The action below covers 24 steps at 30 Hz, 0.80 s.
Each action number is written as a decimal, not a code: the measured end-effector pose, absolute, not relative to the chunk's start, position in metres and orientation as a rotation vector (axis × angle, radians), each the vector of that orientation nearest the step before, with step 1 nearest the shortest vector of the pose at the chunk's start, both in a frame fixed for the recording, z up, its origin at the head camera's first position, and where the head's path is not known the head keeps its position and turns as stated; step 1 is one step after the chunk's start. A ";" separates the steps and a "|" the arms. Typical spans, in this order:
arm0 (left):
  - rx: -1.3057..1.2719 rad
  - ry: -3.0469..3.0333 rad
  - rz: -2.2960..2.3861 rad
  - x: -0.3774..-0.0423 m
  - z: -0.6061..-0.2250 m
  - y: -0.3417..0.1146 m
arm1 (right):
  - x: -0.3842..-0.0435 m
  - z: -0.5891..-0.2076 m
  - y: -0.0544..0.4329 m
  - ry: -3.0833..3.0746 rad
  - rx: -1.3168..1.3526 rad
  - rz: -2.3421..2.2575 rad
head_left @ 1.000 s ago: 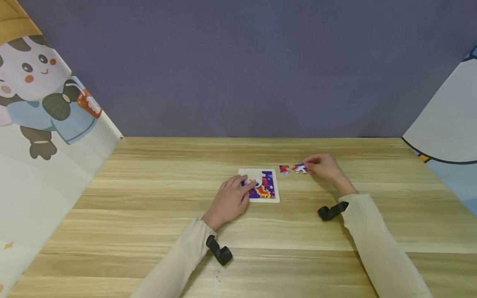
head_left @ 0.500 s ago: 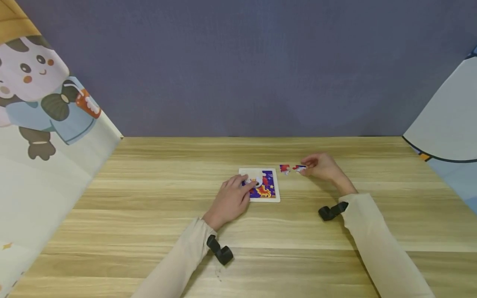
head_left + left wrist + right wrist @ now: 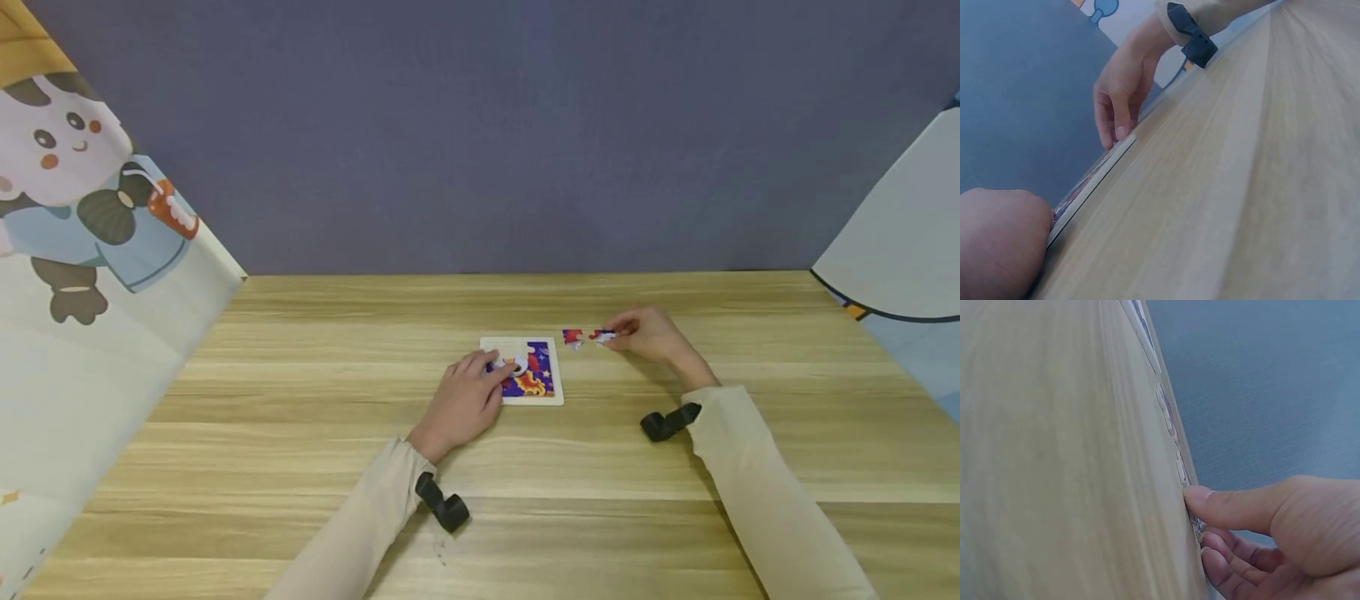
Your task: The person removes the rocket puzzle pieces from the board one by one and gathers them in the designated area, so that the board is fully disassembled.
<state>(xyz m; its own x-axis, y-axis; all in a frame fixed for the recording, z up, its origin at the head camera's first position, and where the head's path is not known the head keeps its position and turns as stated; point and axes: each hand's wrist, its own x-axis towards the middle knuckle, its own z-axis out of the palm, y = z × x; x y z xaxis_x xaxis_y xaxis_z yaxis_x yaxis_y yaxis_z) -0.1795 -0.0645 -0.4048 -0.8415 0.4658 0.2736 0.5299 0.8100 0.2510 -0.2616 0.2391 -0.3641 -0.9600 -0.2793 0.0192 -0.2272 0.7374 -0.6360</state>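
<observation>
A small square jigsaw puzzle [image 3: 546, 367] with a white frame lies on the table, partly filled with purple, red and yellow pieces. Its upper left shows a pale bare area. My left hand [image 3: 467, 402] rests on the puzzle's left side, fingers extended and covering part of it. To the right of the frame, my right hand [image 3: 651, 335] pinches a purple and white puzzle piece [image 3: 602, 337] between thumb and fingers, low at the tabletop. Just left of it lies a red and purple puzzle piece [image 3: 572, 337], very close to the held one; whether they touch I cannot tell.
The wood-grain table [image 3: 337, 358] runs back to a dark blue-grey wall panel [image 3: 480, 142]. Cartoon-printed cloth [image 3: 45, 350] borders it on the left, with more printed cloth on the right. Both sleeved wrists carry black cameras.
My right hand has shifted slightly left with the pinched piece, narrowing the gap to the loose red and purple piece. The left hand has stayed put on the puzzle.
</observation>
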 end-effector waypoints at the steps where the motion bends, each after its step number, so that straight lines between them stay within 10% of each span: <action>1: -0.779 -2.793 -0.475 -0.180 -0.405 -0.064 | -0.262 -0.364 0.239 2.856 -0.420 -1.029; 24: -0.770 -2.796 -0.469 -0.181 -0.407 -0.058 | -0.261 -0.361 0.233 2.898 -0.472 -1.007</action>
